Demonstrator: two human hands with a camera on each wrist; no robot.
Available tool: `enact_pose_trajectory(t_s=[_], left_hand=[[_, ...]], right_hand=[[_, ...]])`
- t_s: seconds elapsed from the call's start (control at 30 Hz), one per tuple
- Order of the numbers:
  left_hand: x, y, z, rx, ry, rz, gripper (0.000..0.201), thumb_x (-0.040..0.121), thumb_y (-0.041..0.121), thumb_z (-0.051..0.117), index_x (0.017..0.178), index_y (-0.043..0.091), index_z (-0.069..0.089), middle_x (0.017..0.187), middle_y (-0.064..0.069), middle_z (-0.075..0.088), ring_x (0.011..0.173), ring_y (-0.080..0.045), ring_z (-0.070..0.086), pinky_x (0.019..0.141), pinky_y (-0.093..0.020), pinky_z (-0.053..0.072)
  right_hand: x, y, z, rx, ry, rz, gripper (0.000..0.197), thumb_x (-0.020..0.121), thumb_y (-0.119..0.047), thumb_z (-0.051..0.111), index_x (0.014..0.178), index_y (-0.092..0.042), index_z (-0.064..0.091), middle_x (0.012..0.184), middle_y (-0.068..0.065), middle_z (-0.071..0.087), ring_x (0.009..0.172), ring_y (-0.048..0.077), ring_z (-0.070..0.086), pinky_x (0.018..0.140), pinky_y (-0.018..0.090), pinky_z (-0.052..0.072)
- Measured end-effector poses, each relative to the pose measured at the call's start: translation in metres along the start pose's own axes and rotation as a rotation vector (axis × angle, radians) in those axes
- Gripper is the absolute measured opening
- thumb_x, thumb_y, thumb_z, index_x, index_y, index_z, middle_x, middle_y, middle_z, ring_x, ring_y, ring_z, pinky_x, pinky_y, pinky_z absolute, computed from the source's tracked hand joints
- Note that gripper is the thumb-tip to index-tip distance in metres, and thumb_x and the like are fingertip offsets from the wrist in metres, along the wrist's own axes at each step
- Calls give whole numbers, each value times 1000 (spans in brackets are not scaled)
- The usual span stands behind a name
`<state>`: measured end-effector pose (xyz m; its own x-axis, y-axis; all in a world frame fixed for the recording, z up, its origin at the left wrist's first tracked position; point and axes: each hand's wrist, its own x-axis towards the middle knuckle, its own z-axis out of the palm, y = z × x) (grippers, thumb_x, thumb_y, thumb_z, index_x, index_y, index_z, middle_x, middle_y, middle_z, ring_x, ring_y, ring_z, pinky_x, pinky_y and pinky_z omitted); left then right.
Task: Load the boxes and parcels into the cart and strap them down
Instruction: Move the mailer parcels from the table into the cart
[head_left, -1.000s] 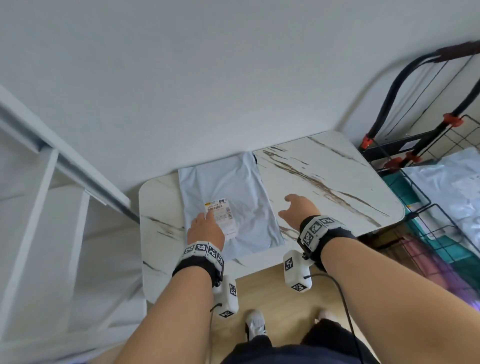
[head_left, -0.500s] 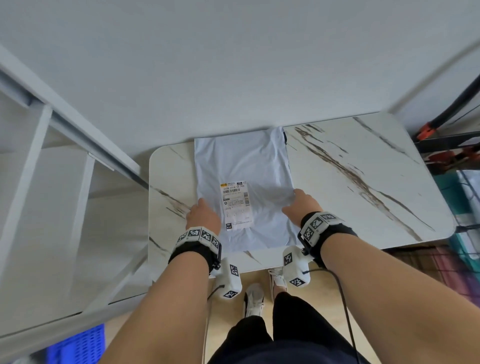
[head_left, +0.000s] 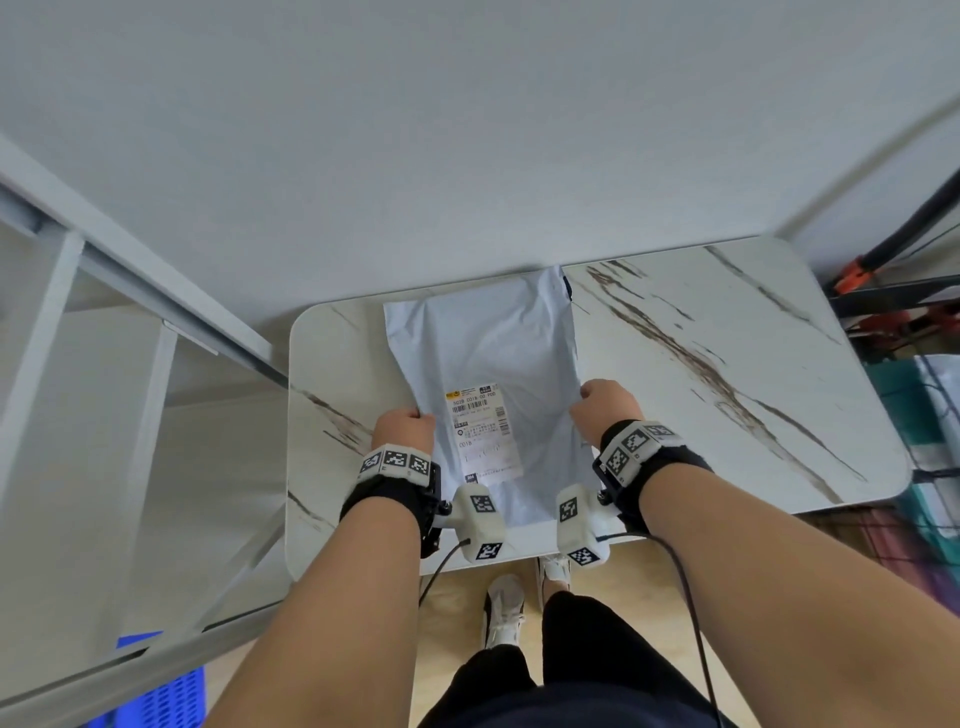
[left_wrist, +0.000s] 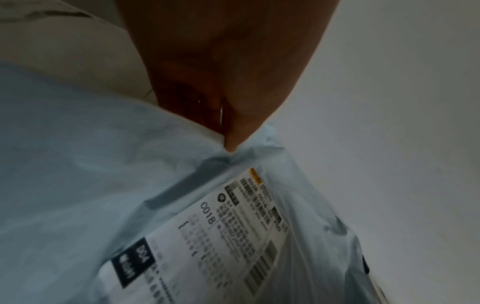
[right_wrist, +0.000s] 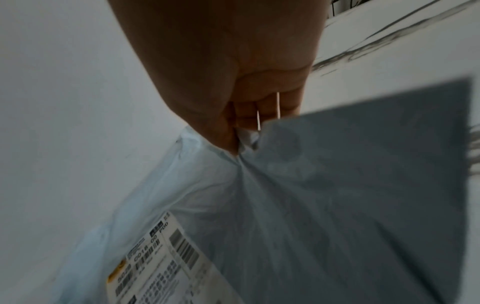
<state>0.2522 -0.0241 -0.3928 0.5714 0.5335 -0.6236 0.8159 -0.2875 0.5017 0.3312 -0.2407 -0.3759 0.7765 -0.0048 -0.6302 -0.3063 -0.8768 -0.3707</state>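
Observation:
A pale blue plastic mailer parcel (head_left: 493, 353) with a white shipping label (head_left: 480, 431) lies on the marble-patterned table (head_left: 727, 374). My left hand (head_left: 402, 426) grips its left edge and my right hand (head_left: 602, 408) grips its right edge. In the left wrist view the left hand (left_wrist: 228, 131) pinches the parcel (left_wrist: 103, 164) into folds. In the right wrist view the right hand (right_wrist: 239, 131) bunches the parcel (right_wrist: 337, 185) between thumb and fingers. The near part of the parcel looks raised off the table. The wire cart (head_left: 914, 332) shows only partly at the right edge.
A white wall runs behind the table. A white railing frame (head_left: 130, 291) slopes along the left. A blue crate (head_left: 166, 696) sits on the floor at lower left. Teal and white items (head_left: 930, 395) lie in the cart at the right. My feet (head_left: 506, 597) stand under the table's near edge.
Both hands have gone from resting on and beside the parcel to gripping its two side edges. The view has swung left, so most of the cart has left the picture.

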Motion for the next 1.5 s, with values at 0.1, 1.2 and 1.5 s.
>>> enact_pose_trajectory(t_s=[0.1,1.2,1.5], left_hand=[[-9,2,-4,145,11,-6,22,90,11,50,70,6,58,73,-11,55,73,-27,49,66,-29,38],[-82,21,97,312,34,275,19,82,11,54,63,9,50,62,-10,46,59,-24,34,49,-25,27],[-158,109,213,310,0,472,18,80,8,53,62,7,51,64,-14,44,63,-22,28,50,-25,23]], right_hand=[[-7,4,-4,-26,1,27,18,85,-7,46,76,-7,62,74,8,60,68,27,56,61,27,43],[-58,141,-31,290,180,154,24,85,-8,44,84,-4,68,83,16,71,78,33,69,77,42,59],[-78,272,-122,380,311,272,24,83,-4,45,91,-10,67,90,15,71,85,31,69,81,38,57]])
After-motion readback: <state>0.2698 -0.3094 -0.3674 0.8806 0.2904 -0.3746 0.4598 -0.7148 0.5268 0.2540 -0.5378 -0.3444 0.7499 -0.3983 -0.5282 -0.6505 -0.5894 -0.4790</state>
